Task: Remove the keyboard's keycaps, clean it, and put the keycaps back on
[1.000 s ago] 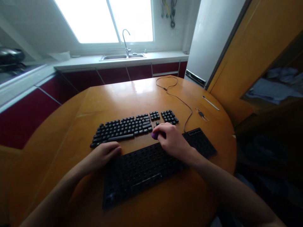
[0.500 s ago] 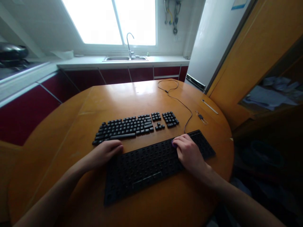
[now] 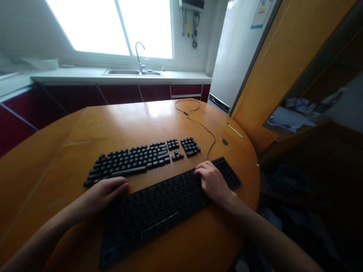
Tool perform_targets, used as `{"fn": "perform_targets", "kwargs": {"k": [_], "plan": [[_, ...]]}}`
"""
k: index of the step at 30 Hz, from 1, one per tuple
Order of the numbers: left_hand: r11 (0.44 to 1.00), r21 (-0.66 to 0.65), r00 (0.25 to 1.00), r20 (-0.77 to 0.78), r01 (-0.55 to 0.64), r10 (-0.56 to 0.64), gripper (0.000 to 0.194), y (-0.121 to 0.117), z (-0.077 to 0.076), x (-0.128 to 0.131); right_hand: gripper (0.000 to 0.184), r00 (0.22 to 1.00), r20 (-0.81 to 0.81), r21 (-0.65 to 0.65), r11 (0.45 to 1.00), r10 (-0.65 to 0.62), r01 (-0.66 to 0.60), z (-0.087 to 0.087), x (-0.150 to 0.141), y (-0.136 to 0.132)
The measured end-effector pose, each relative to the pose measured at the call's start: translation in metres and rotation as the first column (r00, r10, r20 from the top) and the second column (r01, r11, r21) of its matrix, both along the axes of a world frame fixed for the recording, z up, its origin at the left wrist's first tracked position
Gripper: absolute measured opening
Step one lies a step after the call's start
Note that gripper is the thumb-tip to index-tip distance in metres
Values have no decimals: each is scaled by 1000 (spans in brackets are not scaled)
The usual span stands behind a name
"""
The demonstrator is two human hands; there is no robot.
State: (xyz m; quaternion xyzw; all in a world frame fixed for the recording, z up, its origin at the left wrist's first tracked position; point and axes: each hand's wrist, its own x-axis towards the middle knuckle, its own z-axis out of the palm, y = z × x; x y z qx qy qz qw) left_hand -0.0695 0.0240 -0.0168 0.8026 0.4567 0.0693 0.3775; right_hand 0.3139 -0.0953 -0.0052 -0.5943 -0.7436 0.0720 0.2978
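A black keyboard base (image 3: 153,206), its key sockets bare, lies aslant on the table before me. My right hand (image 3: 212,181) is closed on a small purple lump (image 3: 197,174) and presses it against the base's upper edge, right of the middle. The lump is mostly hidden by the fingers, so its kind is unclear. At the upper left corner of the base rests my left hand (image 3: 109,190), fingers stretched to the right and nothing visible in them. Just beyond, loose black keycaps (image 3: 133,158) are laid out in keyboard order.
From the base a thin cable (image 3: 202,125) runs to a loop at the table's far edge. On the right lie a white pen-like stick (image 3: 235,130) and a small wire tool (image 3: 225,142). Beyond the wooden table (image 3: 121,121) are a sink (image 3: 121,71) and a fridge (image 3: 235,56).
My right hand has moved from beside the arrow keycaps rightward onto the base, carrying the purple lump. The left hand stays at the corner. The view has turned right.
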Motion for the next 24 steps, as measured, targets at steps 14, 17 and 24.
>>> {"fn": "perform_targets", "kwargs": {"k": [14,17,24], "plan": [[1000,30,1000,-26,-1,2,39,1,1,1,28,992,8,17,992,-129,129,-5,19,-5],[1000,22,1000,-31,2,-2,40,1,0,2,26,943,20,67,942,-332,330,-7,34,-5],[999,17,998,-49,39,-38,48,8,-12,-6,32,974,-218,101,991,-66,90,-8,19,-7]]}}
